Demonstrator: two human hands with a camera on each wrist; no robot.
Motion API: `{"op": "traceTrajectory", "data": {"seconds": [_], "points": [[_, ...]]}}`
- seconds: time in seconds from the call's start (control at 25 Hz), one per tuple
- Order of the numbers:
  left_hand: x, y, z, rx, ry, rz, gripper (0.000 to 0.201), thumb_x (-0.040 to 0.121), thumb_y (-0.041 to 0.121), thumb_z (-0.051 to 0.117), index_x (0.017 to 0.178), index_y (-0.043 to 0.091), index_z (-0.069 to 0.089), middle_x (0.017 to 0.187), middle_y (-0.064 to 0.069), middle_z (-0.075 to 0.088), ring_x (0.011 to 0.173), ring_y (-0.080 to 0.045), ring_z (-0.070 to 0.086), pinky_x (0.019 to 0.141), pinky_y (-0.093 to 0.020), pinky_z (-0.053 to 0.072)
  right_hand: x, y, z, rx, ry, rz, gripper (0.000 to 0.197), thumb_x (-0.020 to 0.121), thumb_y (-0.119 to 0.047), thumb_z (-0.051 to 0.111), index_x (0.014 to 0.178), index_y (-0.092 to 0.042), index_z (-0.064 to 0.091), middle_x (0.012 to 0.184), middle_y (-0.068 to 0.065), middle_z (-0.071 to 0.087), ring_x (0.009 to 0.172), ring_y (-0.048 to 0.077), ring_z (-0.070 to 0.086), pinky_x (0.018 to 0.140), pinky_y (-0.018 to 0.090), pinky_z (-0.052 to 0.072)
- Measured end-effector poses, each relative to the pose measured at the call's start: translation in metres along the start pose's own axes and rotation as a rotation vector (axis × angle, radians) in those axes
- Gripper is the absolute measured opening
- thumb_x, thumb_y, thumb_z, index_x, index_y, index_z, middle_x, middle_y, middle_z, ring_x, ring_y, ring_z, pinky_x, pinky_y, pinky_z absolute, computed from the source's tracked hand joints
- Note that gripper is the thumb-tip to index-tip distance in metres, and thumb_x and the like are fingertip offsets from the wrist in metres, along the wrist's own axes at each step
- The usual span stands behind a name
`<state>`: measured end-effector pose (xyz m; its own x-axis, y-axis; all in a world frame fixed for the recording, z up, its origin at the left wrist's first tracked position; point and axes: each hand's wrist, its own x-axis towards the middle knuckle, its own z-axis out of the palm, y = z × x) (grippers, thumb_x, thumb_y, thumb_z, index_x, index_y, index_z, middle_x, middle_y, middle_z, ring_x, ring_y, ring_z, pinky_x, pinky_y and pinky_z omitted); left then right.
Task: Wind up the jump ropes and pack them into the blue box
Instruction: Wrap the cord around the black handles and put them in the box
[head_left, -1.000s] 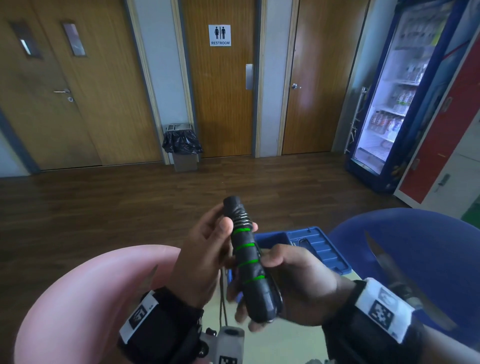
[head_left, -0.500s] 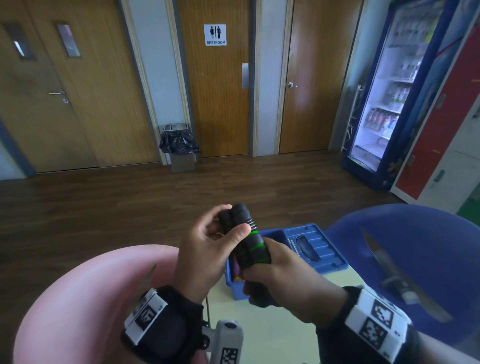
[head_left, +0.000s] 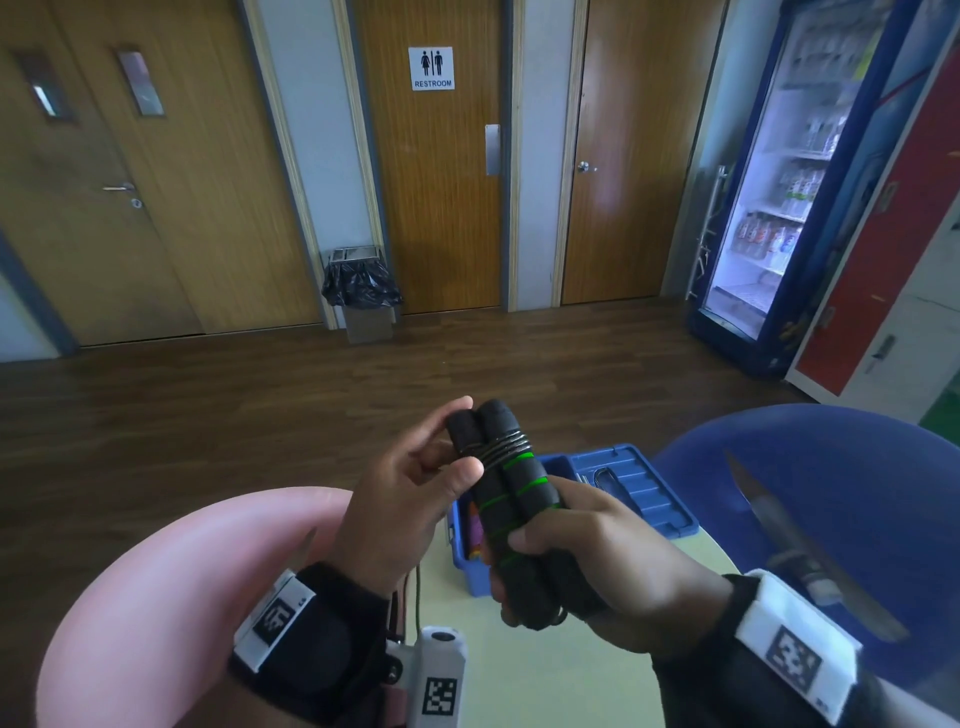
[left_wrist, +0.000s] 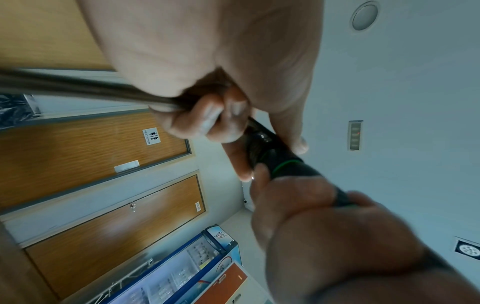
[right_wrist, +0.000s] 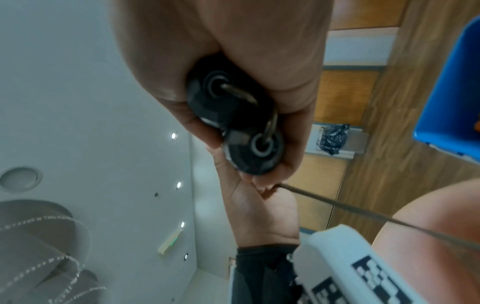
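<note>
My right hand (head_left: 582, 540) grips two black foam jump rope handles (head_left: 511, 493) with green rings, held side by side and pointing up. Dark cord (head_left: 506, 444) is wound in several turns round their upper ends. My left hand (head_left: 415, 483) holds the handle tops between thumb and fingers and pinches the loose cord (left_wrist: 85, 86), which trails down past my wrist (right_wrist: 363, 211). In the right wrist view the two handle end caps (right_wrist: 233, 115) show under my palm. The blue box (head_left: 623, 488) stands open on the table just behind my hands, with something colourful inside.
A pale yellow-green table (head_left: 545, 675) lies under my hands. A pink chair (head_left: 171, 597) stands at the left and a blue chair (head_left: 831, 493) at the right. Beyond are dark wood floor, doors, a bin (head_left: 363, 291) and a drinks fridge (head_left: 779, 182).
The handles have turned so both lie side by side facing me. My left hand has carried the cord round their tops, adding turns. The view has tilted slightly.
</note>
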<state>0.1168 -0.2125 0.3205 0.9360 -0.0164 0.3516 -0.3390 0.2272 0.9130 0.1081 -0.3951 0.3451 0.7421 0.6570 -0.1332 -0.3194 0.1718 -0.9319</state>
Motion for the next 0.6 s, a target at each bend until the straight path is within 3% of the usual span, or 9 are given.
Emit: {"op": "traceTrajectory", "data": {"seconds": [0.12, 0.2, 0.28, 0.36, 0.4, 0.44, 0.52, 0.56, 0.6], "points": [[0.001, 0.005, 0.004, -0.131, -0.065, -0.025, 0.078, 0.068, 0.047, 0.085, 0.135, 0.022, 0.055, 0.080, 0.007, 0.069, 0.048, 0.001, 0.047, 0.048, -0.012, 0.039, -0.001, -0.004, 0.002, 0.234, -0.176, 0.007, 0.033, 0.075, -0.005, 0.051, 0.108, 0.001, 0.052, 0.094, 0.023, 0.053, 0.071, 0.032, 0.057, 0.066, 0.040, 0.047], [-0.002, 0.008, 0.007, -0.249, -0.153, -0.068, 0.069, 0.070, 0.050, 0.084, 0.133, 0.032, 0.059, 0.075, 0.005, 0.065, 0.047, -0.003, 0.050, 0.046, -0.014, 0.042, -0.001, -0.006, 0.002, 0.351, -0.272, 0.017, 0.034, 0.081, -0.007, 0.047, 0.113, 0.000, 0.051, 0.096, 0.020, 0.053, 0.076, 0.029, 0.059, 0.070, 0.039, 0.050], [-0.002, 0.008, 0.010, -0.336, -0.216, -0.084, 0.066, 0.072, 0.050, 0.082, 0.133, 0.036, 0.059, 0.086, -0.008, 0.066, 0.066, -0.018, 0.064, 0.062, -0.024, 0.053, -0.001, -0.007, 0.004, 0.441, -0.344, 0.060, 0.037, 0.084, -0.011, 0.048, 0.120, 0.000, 0.049, 0.098, 0.015, 0.057, 0.080, 0.026, 0.063, 0.074, 0.038, 0.053], [-0.001, 0.007, 0.013, -0.265, -0.195, -0.081, 0.074, 0.071, 0.057, 0.080, 0.137, 0.035, 0.054, 0.112, -0.020, 0.066, 0.092, -0.042, 0.048, 0.084, -0.048, 0.037, -0.002, -0.003, 0.004, 0.531, -0.370, 0.116, 0.040, 0.085, -0.013, 0.052, 0.121, 0.002, 0.051, 0.099, 0.016, 0.061, 0.086, 0.029, 0.067, 0.077, 0.038, 0.056], [0.000, 0.007, 0.016, -0.219, -0.156, -0.086, 0.078, 0.069, 0.062, 0.079, 0.138, 0.034, 0.053, 0.115, -0.020, 0.066, 0.096, -0.044, 0.039, 0.082, -0.051, 0.029, -0.001, -0.002, 0.001, 0.537, -0.371, 0.144, 0.040, 0.085, -0.014, 0.054, 0.121, 0.003, 0.052, 0.099, 0.019, 0.063, 0.090, 0.033, 0.068, 0.079, 0.040, 0.057], [0.000, 0.008, 0.019, -0.188, -0.113, -0.093, 0.081, 0.067, 0.065, 0.078, 0.137, 0.032, 0.054, 0.113, -0.019, 0.069, 0.091, -0.043, 0.042, 0.078, -0.050, 0.033, 0.000, -0.001, -0.001, 0.512, -0.374, 0.171, 0.040, 0.085, -0.017, 0.055, 0.120, 0.004, 0.053, 0.100, 0.021, 0.065, 0.093, 0.036, 0.069, 0.080, 0.042, 0.058], [0.001, 0.011, 0.023, -0.181, -0.014, -0.102, 0.086, 0.063, 0.067, 0.080, 0.134, 0.025, 0.055, 0.101, -0.018, 0.071, 0.066, -0.027, 0.057, 0.062, -0.031, 0.047, 0.004, -0.003, -0.002, 0.320, -0.347, 0.190, 0.042, 0.085, -0.028, 0.054, 0.116, -0.001, 0.056, 0.102, 0.022, 0.066, 0.096, 0.040, 0.067, 0.079, 0.042, 0.059], [0.001, 0.011, 0.024, -0.184, 0.047, -0.093, 0.084, 0.062, 0.063, 0.082, 0.130, 0.022, 0.056, 0.095, -0.018, 0.071, 0.060, -0.022, 0.062, 0.054, -0.026, 0.049, 0.006, -0.007, -0.005, 0.183, -0.307, 0.193, 0.043, 0.083, -0.032, 0.052, 0.115, -0.005, 0.057, 0.104, 0.021, 0.065, 0.096, 0.039, 0.065, 0.078, 0.042, 0.058], [0.002, 0.009, 0.023, -0.156, 0.104, -0.068, 0.073, 0.066, 0.055, 0.083, 0.125, 0.021, 0.059, 0.091, -0.017, 0.072, 0.064, -0.019, 0.065, 0.055, -0.025, 0.052, 0.008, -0.009, -0.007, 0.070, -0.249, 0.186, 0.044, 0.080, -0.034, 0.051, 0.114, -0.007, 0.058, 0.104, 0.019, 0.063, 0.095, 0.039, 0.063, 0.079, 0.042, 0.055]]}}
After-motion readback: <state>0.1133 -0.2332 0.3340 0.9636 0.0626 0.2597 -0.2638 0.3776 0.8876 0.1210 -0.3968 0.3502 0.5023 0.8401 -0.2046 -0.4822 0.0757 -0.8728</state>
